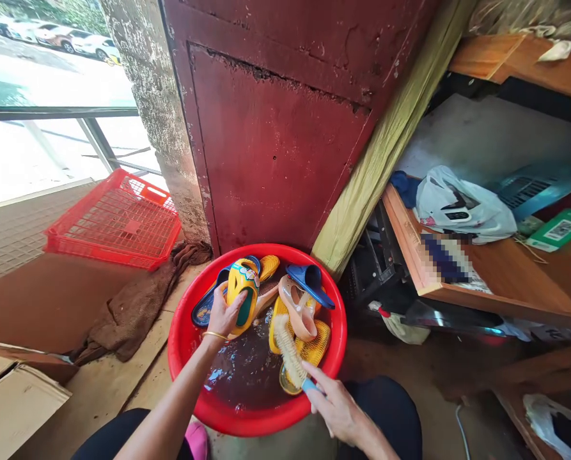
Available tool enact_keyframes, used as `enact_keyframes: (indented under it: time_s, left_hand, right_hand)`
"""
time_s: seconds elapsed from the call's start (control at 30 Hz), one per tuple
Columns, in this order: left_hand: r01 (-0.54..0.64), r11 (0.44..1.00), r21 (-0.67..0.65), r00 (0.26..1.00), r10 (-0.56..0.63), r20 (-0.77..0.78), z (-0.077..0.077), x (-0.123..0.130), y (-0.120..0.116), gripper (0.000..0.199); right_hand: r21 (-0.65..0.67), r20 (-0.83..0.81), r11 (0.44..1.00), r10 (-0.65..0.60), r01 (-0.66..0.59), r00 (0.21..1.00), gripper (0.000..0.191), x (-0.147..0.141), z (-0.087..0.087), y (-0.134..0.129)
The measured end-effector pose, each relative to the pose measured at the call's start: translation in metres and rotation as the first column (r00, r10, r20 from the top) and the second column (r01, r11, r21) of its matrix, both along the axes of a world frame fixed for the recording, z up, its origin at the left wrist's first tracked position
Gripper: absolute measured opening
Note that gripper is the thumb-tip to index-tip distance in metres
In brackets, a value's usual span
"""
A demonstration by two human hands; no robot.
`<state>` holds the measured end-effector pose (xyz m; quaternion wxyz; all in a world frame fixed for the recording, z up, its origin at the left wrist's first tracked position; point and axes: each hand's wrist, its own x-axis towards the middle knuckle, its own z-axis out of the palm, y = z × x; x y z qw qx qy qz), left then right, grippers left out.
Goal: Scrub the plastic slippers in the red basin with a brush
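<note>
A yellow clog (pixel 240 281) with a green inside and a decorated strap is gripped by my left hand (pixel 224 314) above the left part of a red basin (pixel 182 377). My right hand (pixel 333 404) holds a scrub brush (pixel 289 351) by its light-blue handle, its pale bristles over the basin's right side. Dark water (pixel 244 377) fills the bottom. Around the brush lie a beige sandal (pixel 298 310), yellow slippers (pixel 316 345) and a blue slipper (pixel 309 281). Another blue slipper (pixel 203 310) sits behind my left hand, partly hidden.
A red plastic crate (pixel 117 223) and a brown cloth (pixel 132 313) lie to the left, with cardboard (pixel 21 402) nearer. Behind the basin stands a dark red door (pixel 275 147). At right, a wooden shelf (pixel 515 275) carries a white plastic bag (pixel 462 204) and a green box (pixel 558 230).
</note>
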<state>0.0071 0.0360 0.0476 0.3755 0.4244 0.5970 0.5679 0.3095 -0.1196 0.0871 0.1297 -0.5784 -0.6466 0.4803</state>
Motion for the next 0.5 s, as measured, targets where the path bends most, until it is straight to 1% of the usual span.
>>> enact_keyframes:
  time_s: [0.07,0.1,0.17,0.2,0.23,0.27,0.3,0.33,0.37,0.4,0.43,0.47,0.5]
  left_hand:
    - [0.034,0.999,-0.031,0.999,-0.035,-0.028,0.006,0.001,0.015,0.073]
    - [0.032,0.998,-0.045,0.996,-0.035,-0.078,0.01,0.002,0.023,0.074]
    - [-0.016,0.999,-0.036,0.968,0.006,-0.252,0.017,0.006,0.033,0.072]
    - [-0.037,0.999,-0.004,0.936,0.033,-0.352,0.02,0.008,0.034,0.068]
    - [-0.032,0.999,0.033,0.897,0.043,-0.441,0.022,0.011,0.034,0.063]
    - [0.005,0.998,0.056,0.86,0.025,-0.51,0.022,0.015,0.03,0.057]
    - [0.067,0.996,0.05,0.831,-0.028,-0.556,0.02,0.02,0.023,0.05]
    - [0.143,0.99,0.009,0.813,-0.112,-0.571,0.017,0.025,0.015,0.043]
    - [0.231,0.97,-0.073,0.806,-0.233,-0.544,0.011,0.032,0.005,0.037]
    - [0.294,0.94,-0.171,0.81,-0.341,-0.478,0.004,0.04,-0.006,0.031]
    - [0.328,0.905,-0.271,0.831,-0.413,-0.372,-0.004,0.048,-0.017,0.027]
    - [0.324,0.878,-0.352,0.874,-0.421,-0.244,-0.013,0.057,-0.027,0.026]
    - [0.305,0.877,-0.372,0.896,-0.397,-0.201,-0.021,0.067,-0.035,0.029]
  right_hand:
    - [0.008,-0.084,0.992,-0.121,0.122,0.989,0.061,0.012,-0.004,0.016]
    - [0.02,-0.127,0.986,-0.163,0.167,0.978,0.063,0.016,-0.005,0.025]
    - [0.054,-0.202,0.974,-0.204,0.219,0.958,0.065,0.021,-0.004,0.042]
    - [0.066,-0.233,0.972,-0.206,0.227,0.95,0.066,0.022,-0.003,0.05]
    - [0.074,-0.257,0.971,-0.203,0.228,0.945,0.066,0.022,-0.001,0.057]
    - [0.077,-0.275,0.972,-0.195,0.224,0.941,0.067,0.022,0.0,0.063]
    - [0.077,-0.289,0.974,-0.182,0.213,0.94,0.067,0.021,0.001,0.07]
    - [0.077,-0.299,0.977,-0.166,0.197,0.94,0.068,0.019,0.003,0.076]
    - [0.079,-0.306,0.98,-0.15,0.182,0.94,0.068,0.017,0.003,0.082]
    - [0.084,-0.313,0.982,-0.134,0.167,0.94,0.068,0.015,0.004,0.09]
    - [0.09,-0.318,0.984,-0.116,0.152,0.941,0.067,0.012,0.004,0.097]
    - [0.096,-0.321,0.986,-0.1,0.138,0.942,0.067,0.009,0.003,0.105]
    - [0.103,-0.322,0.986,-0.092,0.131,0.942,0.066,0.005,0.001,0.113]
